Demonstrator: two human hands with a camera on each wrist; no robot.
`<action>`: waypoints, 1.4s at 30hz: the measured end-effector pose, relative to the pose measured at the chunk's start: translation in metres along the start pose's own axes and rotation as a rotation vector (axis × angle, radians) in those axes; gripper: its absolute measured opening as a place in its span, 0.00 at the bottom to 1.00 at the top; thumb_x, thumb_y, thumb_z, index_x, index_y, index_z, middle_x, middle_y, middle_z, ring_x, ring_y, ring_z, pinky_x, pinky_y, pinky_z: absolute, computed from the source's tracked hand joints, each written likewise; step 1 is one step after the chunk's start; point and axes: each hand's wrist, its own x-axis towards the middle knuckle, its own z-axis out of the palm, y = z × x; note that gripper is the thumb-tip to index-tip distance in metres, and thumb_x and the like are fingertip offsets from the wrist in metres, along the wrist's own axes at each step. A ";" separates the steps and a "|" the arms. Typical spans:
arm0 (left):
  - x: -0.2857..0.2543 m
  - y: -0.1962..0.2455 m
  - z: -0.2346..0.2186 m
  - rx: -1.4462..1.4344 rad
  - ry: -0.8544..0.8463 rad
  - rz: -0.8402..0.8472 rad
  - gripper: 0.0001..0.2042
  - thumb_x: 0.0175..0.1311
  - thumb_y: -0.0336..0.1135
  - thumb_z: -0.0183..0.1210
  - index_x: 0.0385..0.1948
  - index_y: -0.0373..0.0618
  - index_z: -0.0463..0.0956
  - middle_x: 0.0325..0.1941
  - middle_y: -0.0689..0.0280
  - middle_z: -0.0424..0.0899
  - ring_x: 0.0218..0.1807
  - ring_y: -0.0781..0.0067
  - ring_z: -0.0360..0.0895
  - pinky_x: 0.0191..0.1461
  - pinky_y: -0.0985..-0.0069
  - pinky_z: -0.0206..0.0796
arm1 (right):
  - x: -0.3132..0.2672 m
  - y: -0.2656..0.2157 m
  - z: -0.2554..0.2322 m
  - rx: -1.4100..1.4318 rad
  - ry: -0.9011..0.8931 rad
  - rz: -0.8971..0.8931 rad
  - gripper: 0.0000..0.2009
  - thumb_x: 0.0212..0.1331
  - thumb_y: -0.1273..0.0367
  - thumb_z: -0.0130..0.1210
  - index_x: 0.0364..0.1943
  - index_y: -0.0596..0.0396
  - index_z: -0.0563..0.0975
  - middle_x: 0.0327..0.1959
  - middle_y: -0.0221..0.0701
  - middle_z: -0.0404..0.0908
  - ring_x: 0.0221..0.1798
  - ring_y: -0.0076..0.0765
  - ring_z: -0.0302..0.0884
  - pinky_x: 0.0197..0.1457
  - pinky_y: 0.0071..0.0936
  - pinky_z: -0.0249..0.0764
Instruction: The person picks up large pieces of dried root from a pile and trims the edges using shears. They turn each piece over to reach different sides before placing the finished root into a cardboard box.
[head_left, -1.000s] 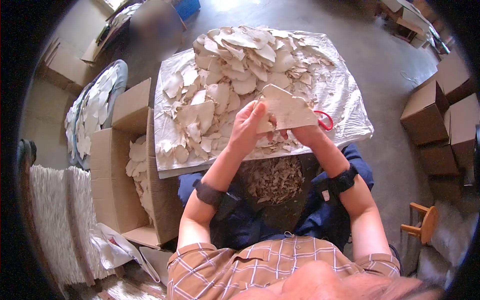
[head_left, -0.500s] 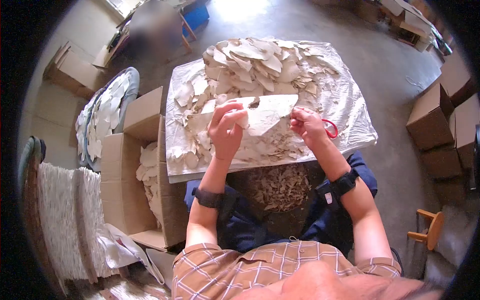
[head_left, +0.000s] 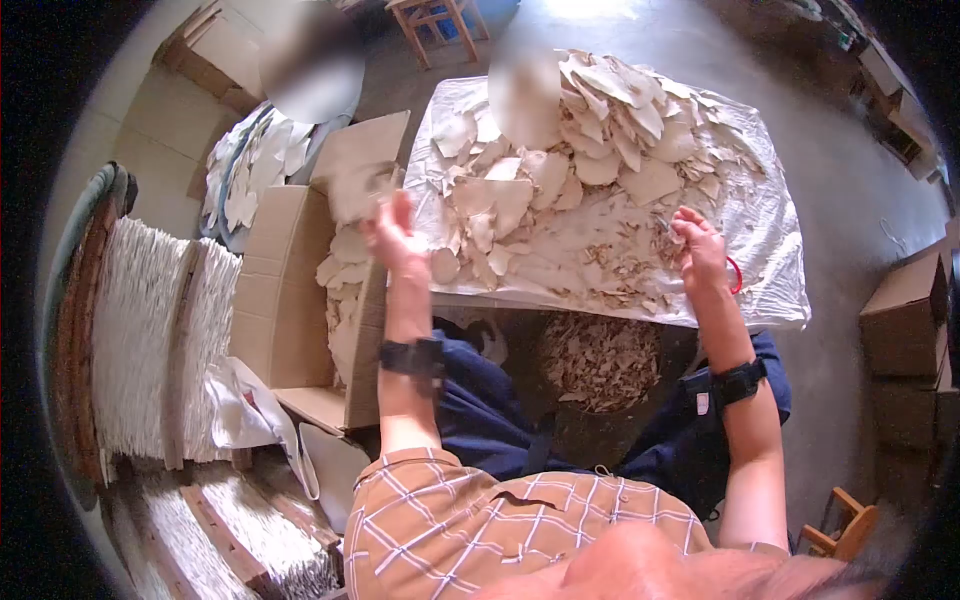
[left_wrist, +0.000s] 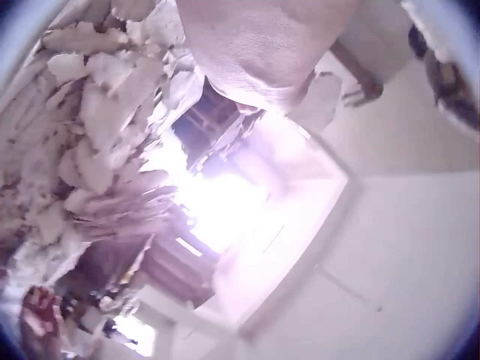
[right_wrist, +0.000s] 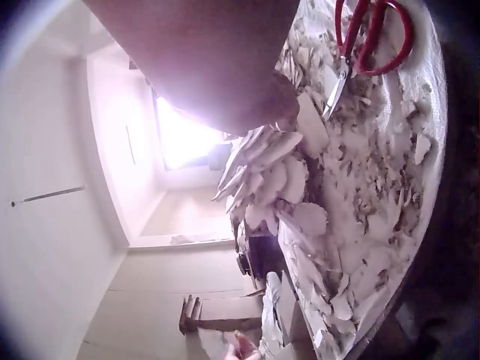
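My left hand (head_left: 397,238), blurred, is over the near side of the open cardboard box (head_left: 285,290), left of the table. It grips a thin, pale flat piece (head_left: 352,192) that overlaps the box opening in the head view. In the right wrist view the held piece (right_wrist: 216,342) shows small at the bottom. My right hand (head_left: 704,255) is above the table's right part, fingers bent; whether a scrap is between them I cannot tell. Red-handled scissors (right_wrist: 366,52) lie on the white cloth beneath it. Both wrist views show mostly the heel of each hand.
A heap of similar pale pieces (head_left: 620,110) covers the back of the cloth-covered table (head_left: 770,200), with small scraps in front. Between the knees stands a container of trimmings (head_left: 600,360). White stacks (head_left: 140,340) are at left, cartons (head_left: 905,310) and a wooden stool (head_left: 845,525) at right.
Both hands held the pale piece over the table; my right hand let go, and the left carried it leftward to the box. The head view has swung left.
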 end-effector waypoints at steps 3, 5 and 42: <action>0.036 0.022 -0.031 -0.045 0.052 0.025 0.32 0.56 0.29 0.54 0.58 0.41 0.41 0.42 0.57 0.70 0.35 0.65 0.76 0.40 0.70 0.73 | 0.003 -0.008 -0.007 -0.016 0.084 -0.055 0.12 0.49 0.77 0.51 0.40 0.58 0.71 0.33 0.26 0.73 0.34 0.18 0.69 0.37 0.14 0.65; 0.042 0.006 -0.037 0.079 -0.042 -0.104 0.28 0.55 0.28 0.54 0.56 0.41 0.48 0.40 0.58 0.70 0.36 0.65 0.75 0.40 0.69 0.72 | 0.002 -0.014 -0.010 -0.024 0.129 -0.057 0.12 0.49 0.77 0.51 0.40 0.58 0.71 0.33 0.25 0.73 0.35 0.18 0.69 0.38 0.14 0.64; -0.150 -0.039 0.084 0.769 -1.423 -0.511 0.10 0.50 0.36 0.62 0.24 0.39 0.76 0.21 0.78 0.70 0.24 0.91 0.63 0.24 0.89 0.55 | -0.059 -0.028 0.051 -0.491 -0.450 0.040 0.10 0.52 0.65 0.55 0.30 0.58 0.76 0.18 0.23 0.72 0.17 0.14 0.64 0.17 0.14 0.59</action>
